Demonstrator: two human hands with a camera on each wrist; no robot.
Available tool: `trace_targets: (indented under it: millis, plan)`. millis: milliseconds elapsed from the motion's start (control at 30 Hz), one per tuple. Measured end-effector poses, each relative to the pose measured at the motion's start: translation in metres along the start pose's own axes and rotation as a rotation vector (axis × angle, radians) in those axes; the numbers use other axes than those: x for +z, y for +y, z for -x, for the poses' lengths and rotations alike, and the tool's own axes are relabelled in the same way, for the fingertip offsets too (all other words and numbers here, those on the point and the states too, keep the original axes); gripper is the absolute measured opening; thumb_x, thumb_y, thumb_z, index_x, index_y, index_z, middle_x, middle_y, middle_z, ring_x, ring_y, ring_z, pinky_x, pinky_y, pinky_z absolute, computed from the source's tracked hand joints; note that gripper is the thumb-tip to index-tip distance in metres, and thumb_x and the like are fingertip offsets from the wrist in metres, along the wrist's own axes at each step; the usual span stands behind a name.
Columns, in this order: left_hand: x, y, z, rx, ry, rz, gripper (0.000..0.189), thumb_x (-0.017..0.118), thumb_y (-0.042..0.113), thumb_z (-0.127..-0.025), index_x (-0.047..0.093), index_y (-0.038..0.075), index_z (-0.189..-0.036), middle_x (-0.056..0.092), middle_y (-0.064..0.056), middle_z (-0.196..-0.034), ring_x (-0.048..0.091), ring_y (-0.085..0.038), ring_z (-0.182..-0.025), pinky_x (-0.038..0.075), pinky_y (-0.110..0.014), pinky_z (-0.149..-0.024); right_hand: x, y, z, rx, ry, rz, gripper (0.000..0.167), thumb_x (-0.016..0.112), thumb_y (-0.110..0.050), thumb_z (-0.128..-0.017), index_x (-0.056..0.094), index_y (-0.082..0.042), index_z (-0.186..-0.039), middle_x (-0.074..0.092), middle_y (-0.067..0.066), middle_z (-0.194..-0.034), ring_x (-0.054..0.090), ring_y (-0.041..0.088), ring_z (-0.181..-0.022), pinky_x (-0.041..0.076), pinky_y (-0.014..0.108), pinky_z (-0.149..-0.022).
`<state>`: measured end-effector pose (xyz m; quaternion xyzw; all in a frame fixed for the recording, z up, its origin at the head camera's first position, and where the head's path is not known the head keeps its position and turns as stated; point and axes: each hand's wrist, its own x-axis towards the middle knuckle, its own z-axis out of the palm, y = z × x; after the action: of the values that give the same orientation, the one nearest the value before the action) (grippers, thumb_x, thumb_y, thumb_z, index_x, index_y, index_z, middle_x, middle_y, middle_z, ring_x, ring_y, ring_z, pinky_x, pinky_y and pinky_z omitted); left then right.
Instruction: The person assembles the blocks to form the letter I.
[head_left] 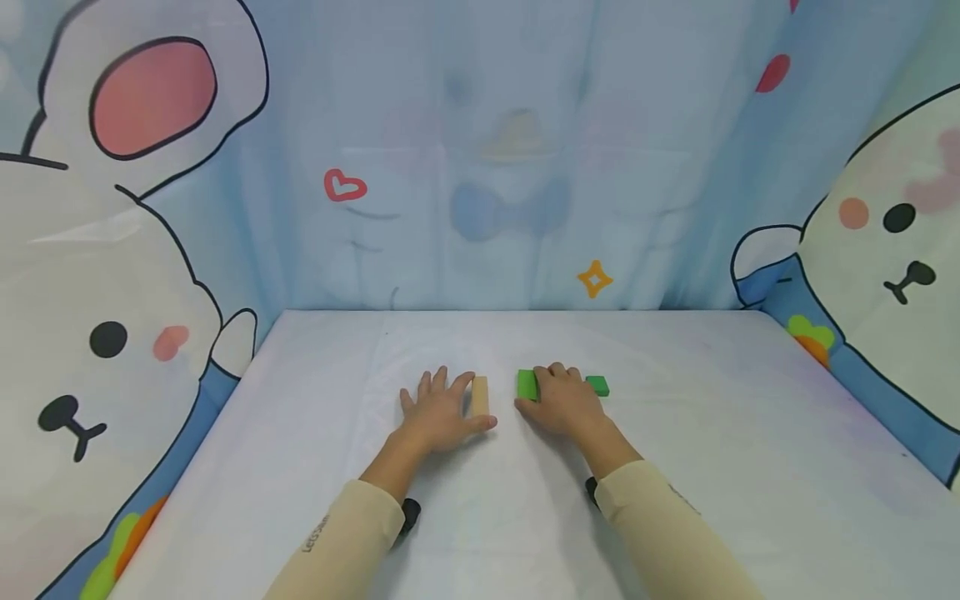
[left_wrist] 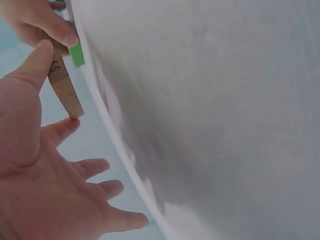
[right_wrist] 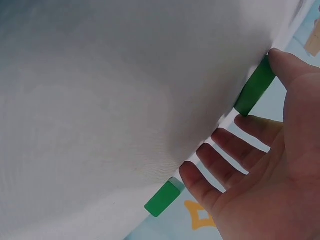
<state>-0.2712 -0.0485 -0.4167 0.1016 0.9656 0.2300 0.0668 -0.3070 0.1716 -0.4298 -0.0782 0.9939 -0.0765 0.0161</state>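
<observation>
In the head view my left hand (head_left: 438, 417) pinches a plain wooden block (head_left: 480, 396) by its two ends, between thumb and index finger. The other left fingers are spread. A dark handwritten mark shows on this wooden block (left_wrist: 66, 87) in the left wrist view. My right hand (head_left: 562, 402) pinches a green block (head_left: 527, 384) between thumb and index finger; in the right wrist view that green block (right_wrist: 255, 86) lies low at the tabletop. Just right of the right hand, a second green block (head_left: 597, 385) lies untouched on the table.
A white cloth covers the table (head_left: 495, 533). Behind it hangs a pale blue curtain (head_left: 510, 250) printed with cartoon bears, hearts and a star. Dark wrist straps (head_left: 408, 517) show at the cuffs of both cream sleeves (head_left: 337, 542).
</observation>
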Motion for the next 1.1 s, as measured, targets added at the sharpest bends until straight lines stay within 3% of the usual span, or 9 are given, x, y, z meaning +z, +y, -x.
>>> trace_targets:
  millis: [300,667,1100]
  plan:
    - [0.007,0.006,0.009,-0.036,-0.011,0.006,0.084,0.07,0.063,-0.09,0.042,0.023,-0.158,0.026,-0.022,-0.168,0.02,-0.047,-0.156,0.015,-0.076,-0.118,0.001,-0.002,0.004,-0.007,-0.015,-0.005,0.074,0.064,-0.05,-0.098,0.049,0.001,-0.15,0.054,0.026,-0.146,0.051,0.047,-0.131,0.048,0.063,-0.103]
    - [0.007,0.015,0.018,-0.007,-0.02,0.053,0.083,0.072,0.059,-0.09,0.042,0.02,-0.157,0.029,-0.023,-0.166,0.03,-0.048,-0.152,0.023,-0.075,-0.116,-0.002,-0.003,0.007,0.005,0.011,0.007,0.072,0.065,-0.049,-0.098,0.05,0.0,-0.149,0.054,0.025,-0.146,0.052,0.046,-0.131,0.048,0.062,-0.103]
    - [0.007,0.022,0.026,0.022,-0.046,0.072,0.083,0.071,0.06,-0.09,0.043,0.02,-0.157,0.031,-0.023,-0.165,0.031,-0.048,-0.151,0.025,-0.075,-0.115,-0.007,-0.003,0.009,0.012,0.003,0.006,0.073,0.066,-0.05,-0.098,0.05,0.0,-0.149,0.055,0.024,-0.146,0.052,0.046,-0.13,0.049,0.06,-0.103]
